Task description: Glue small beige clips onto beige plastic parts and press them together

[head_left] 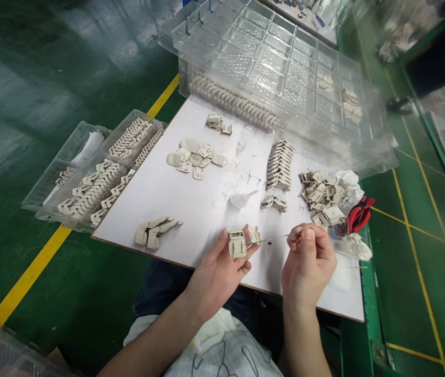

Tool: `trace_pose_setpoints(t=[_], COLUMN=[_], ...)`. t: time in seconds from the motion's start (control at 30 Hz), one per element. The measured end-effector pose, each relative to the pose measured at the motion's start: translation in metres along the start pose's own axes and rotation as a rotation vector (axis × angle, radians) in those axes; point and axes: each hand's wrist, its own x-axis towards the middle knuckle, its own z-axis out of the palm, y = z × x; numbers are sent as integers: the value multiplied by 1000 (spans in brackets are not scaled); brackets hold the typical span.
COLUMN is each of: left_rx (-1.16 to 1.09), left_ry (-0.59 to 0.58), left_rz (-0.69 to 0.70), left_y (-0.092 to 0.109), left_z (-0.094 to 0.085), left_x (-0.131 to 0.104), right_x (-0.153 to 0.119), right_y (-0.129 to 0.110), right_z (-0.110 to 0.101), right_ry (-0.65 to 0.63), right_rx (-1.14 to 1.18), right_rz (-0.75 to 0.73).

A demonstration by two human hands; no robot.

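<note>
My left hand (217, 280) is closed on a beige plastic part (237, 244) near the front edge of the white board. Another beige piece (253, 235) sits at its fingers, just right of the first. Between thumb and fingers, my right hand (309, 262) pinches a thin metal rod (273, 239), whose far end reaches the parts at my left hand. A small white bottle (242, 199) with a pointed tip lies behind them. Two beige parts (155, 231) rest to the left, and a stacked row of similar parts (279, 165) stands further back.
Clear trays (262, 63) are stacked at the back. Filled trays (85, 193) stand left of the board. Flat beige pieces (197, 157) lie at back left. At right are a heap of parts (320, 193) and red-handled pliers (359, 214).
</note>
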Motion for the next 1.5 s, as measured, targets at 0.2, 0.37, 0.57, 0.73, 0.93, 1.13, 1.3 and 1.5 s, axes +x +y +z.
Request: trace_pose_setpoints(t=[0.2, 0.37, 0.57, 0.73, 0.93, 1.13, 1.3, 1.5], left_rx=[37, 116, 240, 357, 564, 739, 800, 637], left_ry=[44, 80, 27, 45, -177, -301, -365, -145], left_rz=[-11, -8, 29, 93, 167, 149, 175, 333], left_y=[3, 3, 0, -3, -2, 1, 11, 7], left_z=[5, 4, -2, -8, -12, -10, -11, -7], left_x=[-2, -3, -5, -10, -14, -16, -20, -16], right_x=[24, 58, 63, 64, 30, -35, -42, -33], right_y=[-10, -16, -9, -1, -8, -9, -7, -9], right_z=[-35, -111, -155, -162, -130, -40, -18, -31], right_ry=[224, 643, 798, 804, 394, -487, -533, -498], right_rx=[-66, -514, -847, -957, -609, 170, 448, 206], right_rz=[-135, -532, -590, -554, -145, 755, 973, 643])
